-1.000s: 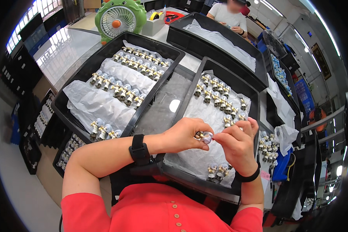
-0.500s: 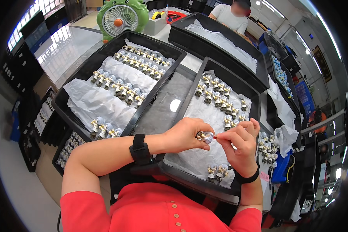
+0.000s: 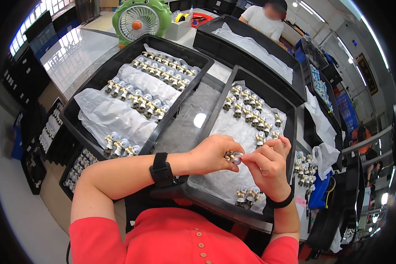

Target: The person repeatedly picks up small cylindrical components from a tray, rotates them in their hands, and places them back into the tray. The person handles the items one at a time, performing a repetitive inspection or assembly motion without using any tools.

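My left hand grips a small figurine between thumb and fingers, its silvery rounded head facing right. My right hand is closed in a pinch, fingertips touching that head; whatever they hold is hidden. Both hands are over a black tray lined with white paper. Similar figurines, with pale blue-grey heads, white-and-gold bodies and dark bases, lie in rows at its far side. A few more figurines lie near its front edge.
Left stands another black tray with rows of figurines on paper. Behind it is a green fan. A deep paper-lined bin stands at the back, a person beyond it. Figurines and a blue object are at right.
My right fingertips have moved slightly left, against the figurine's head. A small red tip seen between them before is now hidden. The figurine has turned a little in my left hand.
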Available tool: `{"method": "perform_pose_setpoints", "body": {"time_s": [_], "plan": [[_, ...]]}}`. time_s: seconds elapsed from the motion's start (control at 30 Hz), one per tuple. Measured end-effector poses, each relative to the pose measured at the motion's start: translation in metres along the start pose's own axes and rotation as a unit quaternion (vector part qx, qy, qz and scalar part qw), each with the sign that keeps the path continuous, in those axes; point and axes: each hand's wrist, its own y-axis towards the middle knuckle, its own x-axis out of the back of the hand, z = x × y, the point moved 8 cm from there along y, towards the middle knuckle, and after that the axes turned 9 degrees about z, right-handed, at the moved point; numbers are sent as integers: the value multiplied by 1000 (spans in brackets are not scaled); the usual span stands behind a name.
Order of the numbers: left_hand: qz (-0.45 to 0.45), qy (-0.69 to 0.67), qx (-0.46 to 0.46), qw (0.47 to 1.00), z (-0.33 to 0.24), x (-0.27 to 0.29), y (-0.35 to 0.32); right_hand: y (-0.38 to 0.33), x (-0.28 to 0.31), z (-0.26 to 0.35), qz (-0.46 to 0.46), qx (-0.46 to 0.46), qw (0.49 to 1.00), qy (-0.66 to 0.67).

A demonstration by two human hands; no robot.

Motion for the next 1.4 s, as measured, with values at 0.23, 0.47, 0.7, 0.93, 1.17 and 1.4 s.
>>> {"method": "perform_pose_setpoints", "body": {"time_s": [0.23,0.47,0.7,0.93,1.17,1.4], "plan": [[-24,-10,-17,1000,0,0,-1,0,-2,2,-4,4,1000,13],[-38,-11,-14,999,-2,3,1,-1,2,4,-18,2,1000,8],[-29,-19,-6,999,-2,3,0,-2,14,-4,-25,-33,999,-9],[-12,-4,1,1000,0,0,0,2,-2,0,16,4,1000,5],[-11,12,5,1000,0,0,0,3,-2,-2,-13,-16,1000,18],[-43,-6,-2,999,-4,6,0,0,-3,1,-18,-4,1000,23]]}}
